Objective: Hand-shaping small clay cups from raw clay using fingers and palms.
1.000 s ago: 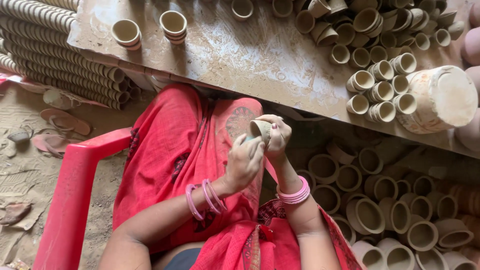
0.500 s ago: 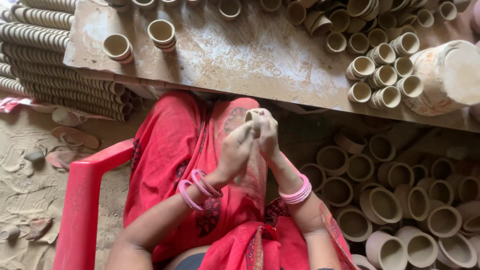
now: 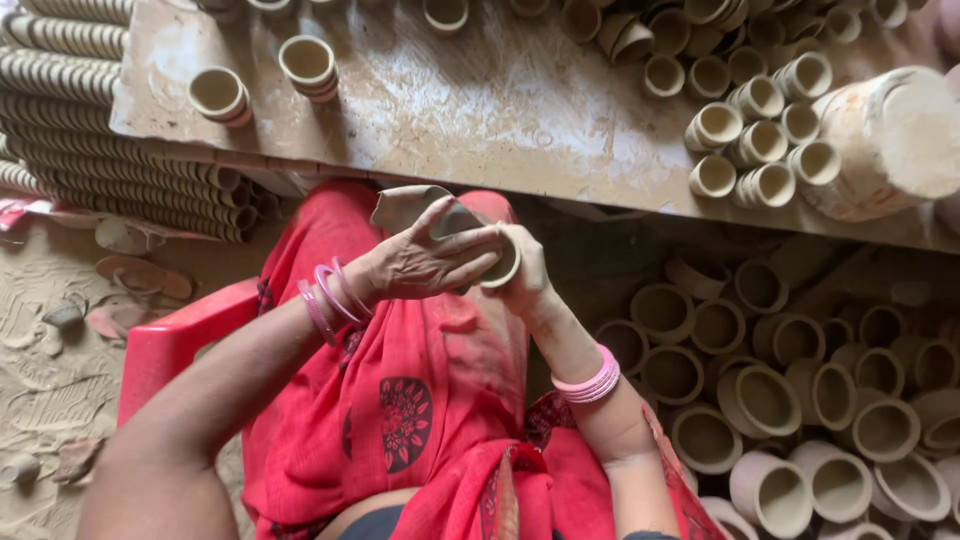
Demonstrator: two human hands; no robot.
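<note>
- My left hand (image 3: 425,262) is closed over a small clay cup (image 3: 500,262), fingers pressed across its side, with a grey cloth (image 3: 410,205) caught under the fingers and sticking up behind them.
- My right hand (image 3: 525,272) cups the same clay cup from the other side, fingers wrapped behind it, so both hands meet on it.
- I see the cup held above my lap, just below the near edge of the bench (image 3: 480,110), its open mouth tilted sideways.
- Pink bangles (image 3: 330,295) sit on my left wrist, and more circle my right wrist.
- Red patterned fabric (image 3: 400,400) covers my lap, and a red plastic chair (image 3: 170,340) shows at my left.
- On the bench, two short stacks of cups (image 3: 305,65) stand at the left; a cluster of stacked cups (image 3: 755,130) stands at the right beside a large pale pot (image 3: 890,140).
- Many larger clay pots (image 3: 770,400) crowd the floor to my right.
- Long rows of nested cups (image 3: 90,150) lie to my left, over sandy ground.
</note>
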